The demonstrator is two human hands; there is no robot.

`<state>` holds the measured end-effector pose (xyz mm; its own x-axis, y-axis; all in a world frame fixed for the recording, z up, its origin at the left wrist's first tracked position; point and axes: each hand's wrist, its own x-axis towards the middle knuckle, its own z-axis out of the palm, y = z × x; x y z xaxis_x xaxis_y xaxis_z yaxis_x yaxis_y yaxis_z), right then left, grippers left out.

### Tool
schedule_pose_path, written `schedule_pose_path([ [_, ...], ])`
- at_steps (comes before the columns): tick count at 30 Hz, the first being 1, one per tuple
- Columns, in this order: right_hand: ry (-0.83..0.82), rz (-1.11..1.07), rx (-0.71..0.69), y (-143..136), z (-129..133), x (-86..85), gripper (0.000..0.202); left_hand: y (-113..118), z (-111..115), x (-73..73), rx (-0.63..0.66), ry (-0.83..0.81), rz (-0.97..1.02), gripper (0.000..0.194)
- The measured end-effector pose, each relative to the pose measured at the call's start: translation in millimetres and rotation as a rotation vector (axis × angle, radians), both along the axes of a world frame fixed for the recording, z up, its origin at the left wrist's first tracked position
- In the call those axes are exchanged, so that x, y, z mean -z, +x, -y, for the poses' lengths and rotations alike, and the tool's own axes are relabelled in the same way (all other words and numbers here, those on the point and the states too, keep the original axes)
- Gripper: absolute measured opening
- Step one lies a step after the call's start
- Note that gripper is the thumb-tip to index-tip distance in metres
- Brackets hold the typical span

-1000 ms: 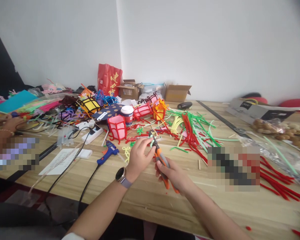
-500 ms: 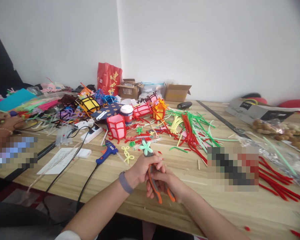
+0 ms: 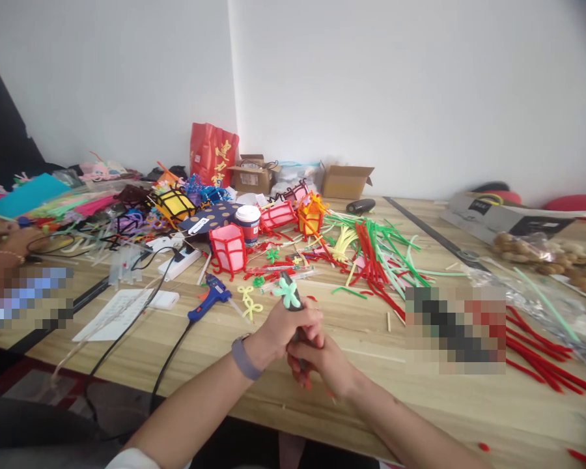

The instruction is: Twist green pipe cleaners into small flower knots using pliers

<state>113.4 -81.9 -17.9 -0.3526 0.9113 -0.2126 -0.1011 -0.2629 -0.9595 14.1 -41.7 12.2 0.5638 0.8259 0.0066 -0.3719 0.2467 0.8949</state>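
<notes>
Low over the table near its front edge, both my hands close round a pair of pliers [image 3: 300,303] with grey and orange handles. Fingers of my left hand [image 3: 300,324] wrap the upper part, just below the jaws. My right hand [image 3: 322,365] grips the handles, mostly covering them. At the jaws sits a mint-green pipe-cleaner flower [image 3: 290,293]; how it is held there is hidden. Beyond my left hand lie yellow pipe-cleaner loops [image 3: 252,309] and a blue glue gun [image 3: 209,296].
Pink-and-red lanterns [image 3: 228,247], a lidded paper cup [image 3: 248,225] and piled pipe cleaners [image 3: 371,251] spread across the back. Red pipe cleaners [image 3: 542,365] lie at right. The glue gun's cord [image 3: 163,365] drops over the front edge. Another person's hand [image 3: 10,251] is at far left.
My right hand has shifted up along the pliers, and its fingers have drawn tighter; the handles show less. The flower has tilted and dropped slightly.
</notes>
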Motion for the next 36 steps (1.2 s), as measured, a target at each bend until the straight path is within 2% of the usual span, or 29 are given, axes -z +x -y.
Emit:
schedule_pose_path([
  [2, 0.106, 0.089, 0.038, 7, -3, -3.1, 0.028, -2, -8, 3.8, 0.033, 0.093, -0.01, 0.035],
  [4, 0.257, 0.235, 0.119, 16, -7, -7.0, 0.031, -5, -15, 8.7, -0.011, 0.142, 0.016, 0.06],
  [5, 0.331, 0.312, 0.163, 20, -9, -8.6, 0.032, -6, -18, 11.3, -0.094, 0.156, 0.038, 0.068],
  [8, 0.41, 0.435, 0.218, 29, -15, -10.3, 0.03, -8, -22, 16.9, -0.419, 0.25, 0.104, 0.068],
  [10, 0.402, 0.489, 0.205, 32, -18, -9.1, 0.028, -7, -23, 17.0, -0.502, 0.326, 0.138, 0.067],
  [12, 0.436, 0.567, 0.219, 33, -19, -7.3, 0.025, -6, -22, 14.2, -0.494, 0.304, 0.143, 0.061],
  [17, 0.557, 0.697, 0.258, 34, -18, -3.7, 0.018, -4, -21, 5.3, -0.504, 0.086, 0.182, 0.038],
  [26, 0.618, 0.975, 0.397, 39, -19, 5.9, 0.025, -6, -19, 2.9, -0.51, 0.031, 0.184, 0.027],
  [29, 0.674, 1.004, 0.449, 40, -19, 8.1, 0.026, -6, -19, 2.3, -0.502, 0.048, 0.186, 0.027],
  [32, 0.683, 0.982, 0.441, 41, -18, 8.1, 0.028, -9, -20, 3.7, -0.481, 0.107, 0.161, 0.025],
  [36, 0.677, 0.83, 0.311, 40, -16, 0.3, 0.029, -19, -25, 5.5, -0.495, 0.358, -0.013, 0.014],
])
